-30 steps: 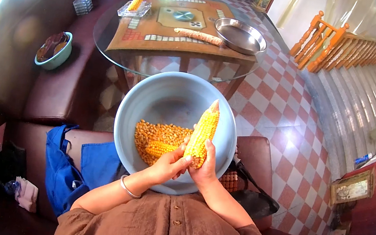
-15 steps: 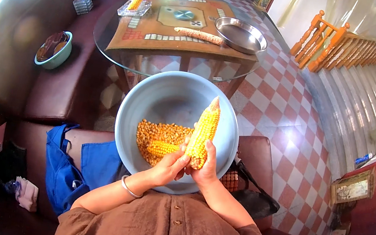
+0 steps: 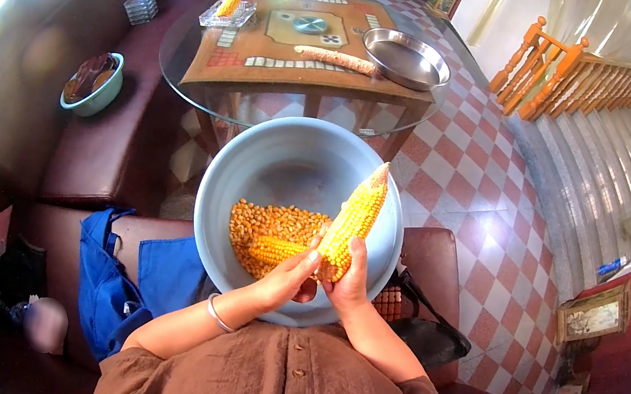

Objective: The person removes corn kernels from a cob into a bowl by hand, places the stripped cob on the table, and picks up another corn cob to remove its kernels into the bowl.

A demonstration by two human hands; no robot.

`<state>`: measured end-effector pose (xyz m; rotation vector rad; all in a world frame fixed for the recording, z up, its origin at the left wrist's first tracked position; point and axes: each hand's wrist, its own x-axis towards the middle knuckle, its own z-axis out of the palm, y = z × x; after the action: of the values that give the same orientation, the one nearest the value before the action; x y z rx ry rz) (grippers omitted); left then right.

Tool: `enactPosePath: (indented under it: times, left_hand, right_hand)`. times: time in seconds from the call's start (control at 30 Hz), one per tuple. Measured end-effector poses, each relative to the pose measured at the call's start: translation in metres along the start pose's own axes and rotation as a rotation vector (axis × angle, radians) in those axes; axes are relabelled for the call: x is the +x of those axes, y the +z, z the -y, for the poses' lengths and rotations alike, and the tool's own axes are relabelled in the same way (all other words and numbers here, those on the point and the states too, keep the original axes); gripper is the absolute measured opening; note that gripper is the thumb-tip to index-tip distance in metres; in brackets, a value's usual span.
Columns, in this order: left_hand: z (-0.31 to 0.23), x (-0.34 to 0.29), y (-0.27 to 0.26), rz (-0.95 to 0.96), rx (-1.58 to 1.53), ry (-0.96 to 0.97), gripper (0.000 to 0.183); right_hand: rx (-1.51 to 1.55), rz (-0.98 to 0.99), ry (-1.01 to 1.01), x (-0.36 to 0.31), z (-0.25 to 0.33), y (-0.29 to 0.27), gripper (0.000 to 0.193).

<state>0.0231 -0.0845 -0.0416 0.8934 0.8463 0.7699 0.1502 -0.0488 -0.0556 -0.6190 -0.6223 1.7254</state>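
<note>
An ear of yellow corn [image 3: 358, 214] stands slanted in my grip over a large grey-blue basin [image 3: 221, 173], its pointed tip up and away from me. My right hand [image 3: 351, 281] is wrapped round its lower end, thumb along the near side. From the left, my left hand [image 3: 290, 278] closes on the ear's base, thumb pressed to the kernels; its other fingers are partly hidden. Loose corn kernels [image 3: 296, 221] cover part of the basin floor. Among them lies another ear of corn [image 3: 266, 250], beside my left hand.
Beyond the basin is a glass-topped table [image 3: 212, 67] with a bare cob [image 3: 334, 58], a round metal pan [image 3: 405, 60] and an ear in a glass dish [image 3: 227, 17]. Blue cloth [image 3: 101, 278] lies left, a black bag [image 3: 425, 341] right. A green bowl [image 3: 94, 97] sits on the sofa.
The ear in my hands has tilted, its tip swinging to the right. My left thumb has shifted slightly up along the base. The basin and its contents look the same.
</note>
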Motion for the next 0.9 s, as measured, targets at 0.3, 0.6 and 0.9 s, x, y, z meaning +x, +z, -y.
enactPosePath:
  times: [0.3,0.6,0.9]
  left_hand:
    - [-0.002,-0.006,0.016,-0.092,0.066,0.257,0.038]
    - [-0.002,-0.001,-0.006,0.038,-0.012,0.006,0.053]
    - [-0.003,0.0,-0.005,0.035,0.011,0.08,0.046]
  right_hand:
    - [0.043,0.055,-0.015,-0.002,0.007,0.019,0.049]
    - [-0.1,-0.085,-0.06,-0.013,0.013,0.033,0.039]
    - [-0.112,-0.054,-0.061,-0.007,0.006,0.023,0.043]
